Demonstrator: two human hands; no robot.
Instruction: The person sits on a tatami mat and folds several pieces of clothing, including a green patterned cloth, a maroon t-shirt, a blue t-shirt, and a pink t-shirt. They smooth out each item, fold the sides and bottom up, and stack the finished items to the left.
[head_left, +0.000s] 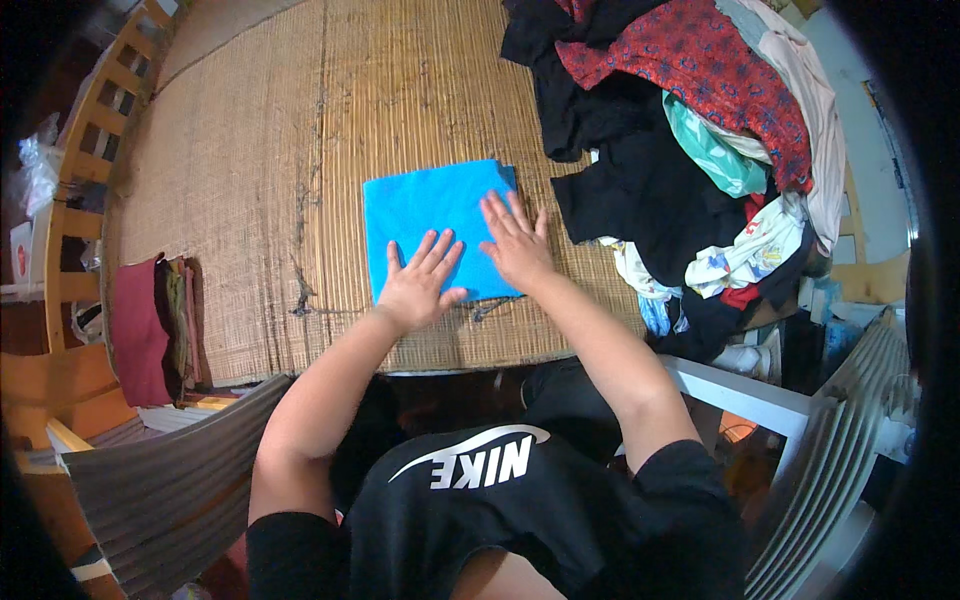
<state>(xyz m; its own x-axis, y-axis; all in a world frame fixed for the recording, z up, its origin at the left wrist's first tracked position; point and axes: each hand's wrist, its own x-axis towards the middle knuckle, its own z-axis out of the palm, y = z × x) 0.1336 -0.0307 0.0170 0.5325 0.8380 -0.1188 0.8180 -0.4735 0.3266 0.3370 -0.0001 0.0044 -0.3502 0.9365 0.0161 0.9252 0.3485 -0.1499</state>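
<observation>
A bright blue folded cloth (431, 199) lies flat on a woven straw mat (240, 187) before me. My left hand (421, 281) rests palm down on its near left part, fingers spread, with the wrist past the cloth's near edge. Palm down as well, my right hand (519, 244) lies across the right side of the cloth, its outer fingers reaching over the mat. Neither hand grips anything. At the cloth's far right corner a darker blue layer shows from beneath the top one.
A heap of clothes, with black garments (645, 180) and a red patterned garment (697, 67), covers the mat's right side. Several folded pieces, the outermost a maroon cloth (142, 330), sit at the left edge. A wooden bed rail (71, 195) runs along the left.
</observation>
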